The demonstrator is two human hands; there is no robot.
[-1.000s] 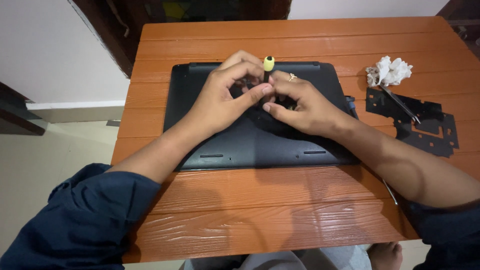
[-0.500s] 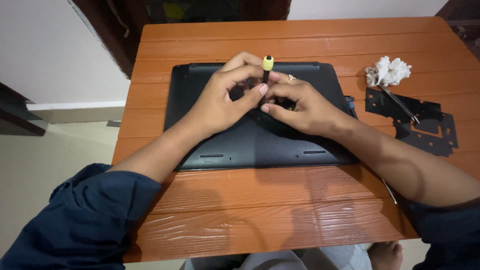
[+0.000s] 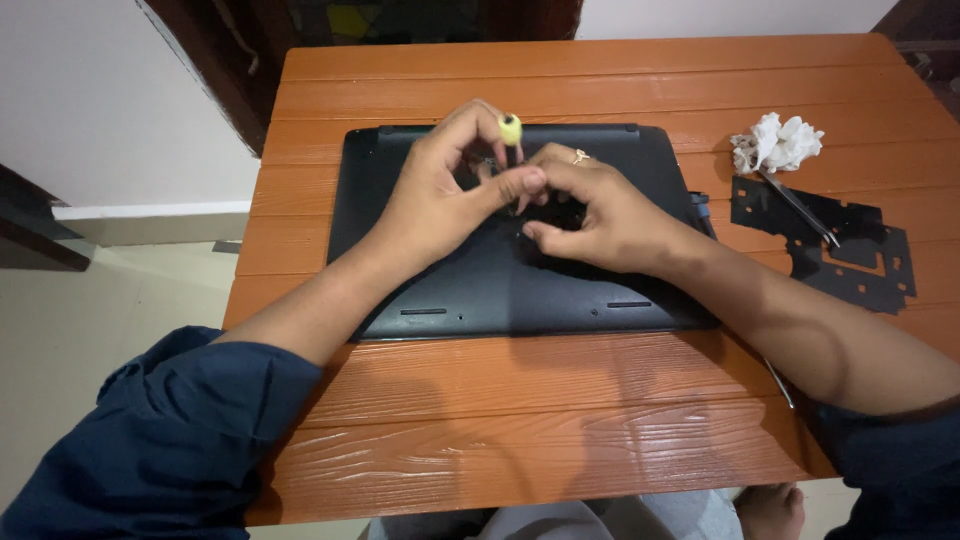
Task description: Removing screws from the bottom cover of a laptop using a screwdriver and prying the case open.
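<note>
**Two hands at the underside of a black laptop**

A black laptop (image 3: 500, 285) lies bottom-up in the middle of the frame on an orange wooden table (image 3: 520, 420). Its flat matte base shows two short slots and small screw holes near the lower edge. A screwdriver (image 3: 511, 130) with a yellow-green cap stands upright above the upper middle of the base; its shaft is hidden by fingers.

The left hand (image 3: 440, 205) comes in from the lower left, fingers curled narrowly, thumb and forefinger pinching the screwdriver below its cap. The right hand (image 3: 600, 215) reaches in from the right, fingers bent and close together, resting on the laptop just beside the left thumb; whether it grips anything cannot be told. A ring (image 3: 580, 157) sits on one of its fingers.

Counted: one laptop, one screwdriver, two hands. At the upper right lie one crumpled white tissue (image 3: 776, 143), one black cut-out sheet (image 3: 835, 245) and one thin dark tool (image 3: 797, 207) across it.
</note>
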